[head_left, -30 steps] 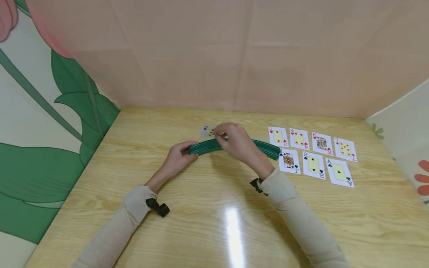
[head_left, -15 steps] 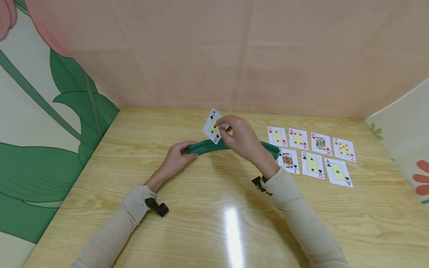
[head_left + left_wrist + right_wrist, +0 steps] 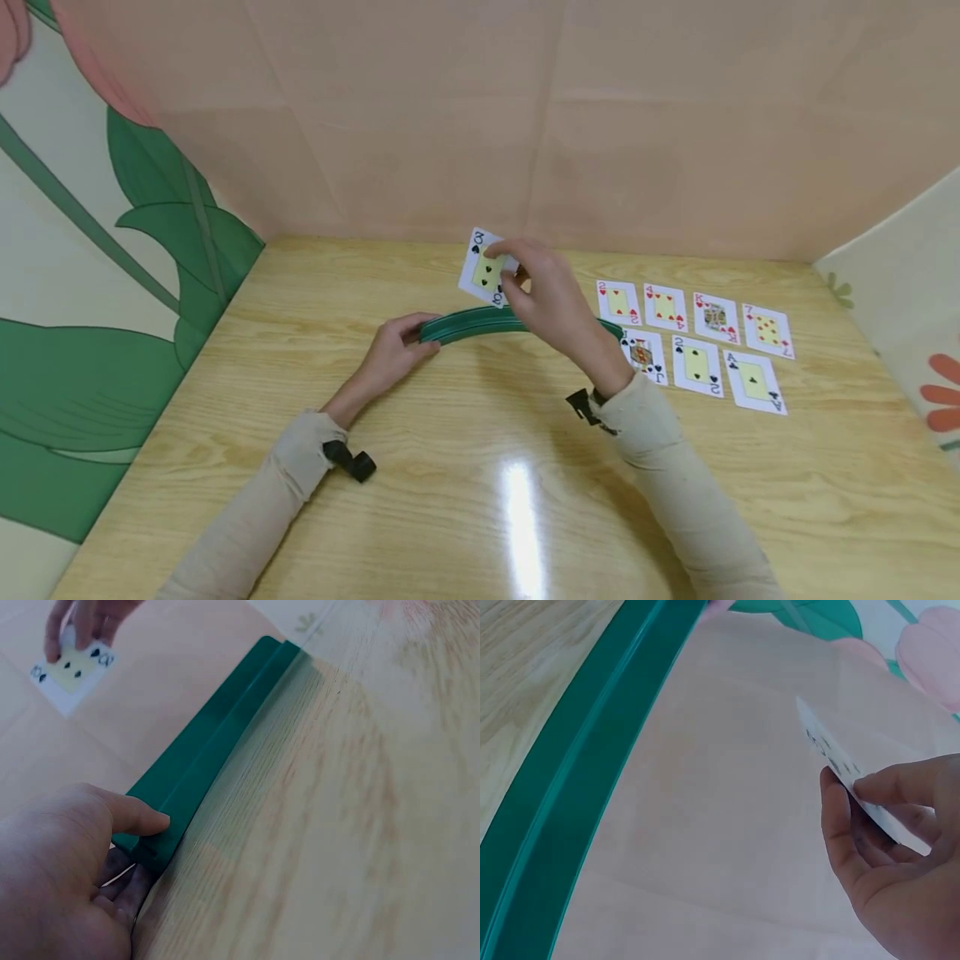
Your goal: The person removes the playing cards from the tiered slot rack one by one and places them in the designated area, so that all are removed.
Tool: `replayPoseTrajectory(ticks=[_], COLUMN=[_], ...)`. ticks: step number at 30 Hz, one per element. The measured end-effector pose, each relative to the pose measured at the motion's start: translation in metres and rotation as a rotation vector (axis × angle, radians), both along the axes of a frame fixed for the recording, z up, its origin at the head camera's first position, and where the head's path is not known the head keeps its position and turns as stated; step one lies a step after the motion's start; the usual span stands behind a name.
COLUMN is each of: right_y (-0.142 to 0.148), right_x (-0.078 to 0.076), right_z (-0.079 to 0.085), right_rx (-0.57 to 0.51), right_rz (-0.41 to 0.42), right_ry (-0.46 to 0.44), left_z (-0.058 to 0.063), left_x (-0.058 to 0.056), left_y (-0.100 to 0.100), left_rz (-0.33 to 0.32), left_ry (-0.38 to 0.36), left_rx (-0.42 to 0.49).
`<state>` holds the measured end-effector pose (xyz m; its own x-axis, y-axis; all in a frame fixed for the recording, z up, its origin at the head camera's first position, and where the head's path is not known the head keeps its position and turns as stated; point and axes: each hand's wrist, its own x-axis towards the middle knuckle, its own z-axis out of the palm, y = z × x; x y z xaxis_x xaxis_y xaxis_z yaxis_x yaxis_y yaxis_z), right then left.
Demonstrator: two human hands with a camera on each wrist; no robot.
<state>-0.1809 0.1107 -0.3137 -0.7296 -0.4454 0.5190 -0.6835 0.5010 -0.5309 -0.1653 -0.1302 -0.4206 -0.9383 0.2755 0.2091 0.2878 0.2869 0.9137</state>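
Note:
A curved green playing-card holder with a groove along it stands on the table. My left hand grips its left end; in the left wrist view the thumb lies on the near face and the fingers go round the end. Above the middle of the holder, my right hand pinches a spade playing card between thumb and fingers. The card is tilted and off the table, and its number is too small to read surely. In the right wrist view the card shows nearly edge-on, apart from the holder.
Face-up cards lie in two rows at the right: a back row from the two of hearts to the seven of diamonds, and a front row from a jack to a black ace. A pink backdrop rises behind the table.
My right hand has picked the spade card up from the table behind the holder and raised it, its face turned towards me. My left hand and the holder have stayed in place.

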Motion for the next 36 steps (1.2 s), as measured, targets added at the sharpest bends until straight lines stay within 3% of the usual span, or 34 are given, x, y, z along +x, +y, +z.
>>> replayPoseTrajectory(ticks=[7,14,21,28,36], right_y=[0.002,0.001,0.01,0.021,0.034], right_x=[0.001,0.002,0.008,0.017,0.028], right_z=[0.003,0.007,0.006,0.001,-0.005], right_rx=[-0.032,-0.062,-0.067,-0.024,0.013], right_rz=[0.016,-0.002,-0.036,-0.035,-0.04], right_ry=[0.052,0.057,0.089,0.099,0.103], left_z=[-0.031,-0.036,-0.032,0.0,0.001], left_x=[-0.018,-0.022,-0.019,-0.001,0.0], left_y=[-0.006,-0.008,-0.007,-0.002,-0.001], left_rz=[0.01,0.006,0.002,-0.007,-0.007], left_ry=[-0.006,-0.007,-0.031,-0.038,-0.039], left_rx=[0.008,0.014,0.016,0.003,0.002])
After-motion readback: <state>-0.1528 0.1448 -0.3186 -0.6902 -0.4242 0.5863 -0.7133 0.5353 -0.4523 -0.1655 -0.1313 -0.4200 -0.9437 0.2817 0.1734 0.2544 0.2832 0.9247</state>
